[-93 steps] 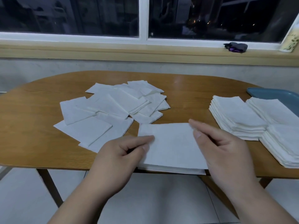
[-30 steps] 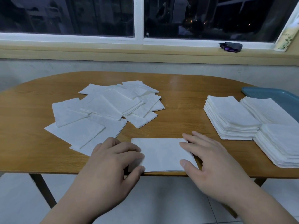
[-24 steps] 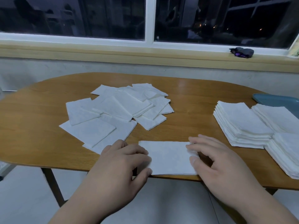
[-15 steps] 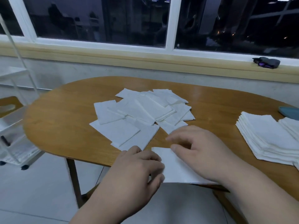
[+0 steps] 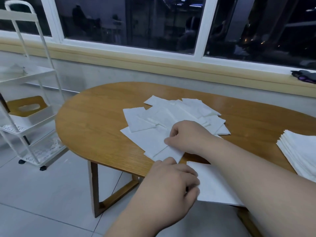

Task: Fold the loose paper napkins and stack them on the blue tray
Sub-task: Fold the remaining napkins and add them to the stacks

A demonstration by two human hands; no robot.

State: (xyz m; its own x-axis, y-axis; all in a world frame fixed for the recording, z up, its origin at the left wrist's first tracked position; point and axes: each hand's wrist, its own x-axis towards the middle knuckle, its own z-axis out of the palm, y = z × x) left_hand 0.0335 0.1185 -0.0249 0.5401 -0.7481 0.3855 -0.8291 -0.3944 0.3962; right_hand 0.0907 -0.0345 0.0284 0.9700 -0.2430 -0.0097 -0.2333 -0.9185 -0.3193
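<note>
Your right hand (image 5: 187, 136) has crossed to pinch the loose white paper napkins (image 5: 147, 120); your left hand (image 5: 171, 183) clamps the half-hidden folded white napkin (image 5: 213, 183).

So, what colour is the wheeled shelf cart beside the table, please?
The cart is white; the head view shows it.

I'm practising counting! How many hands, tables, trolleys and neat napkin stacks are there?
Hands: 2 (left hand, right hand)
Table: 1
Trolley: 1
Neat napkin stack: 1
Total: 5
</note>
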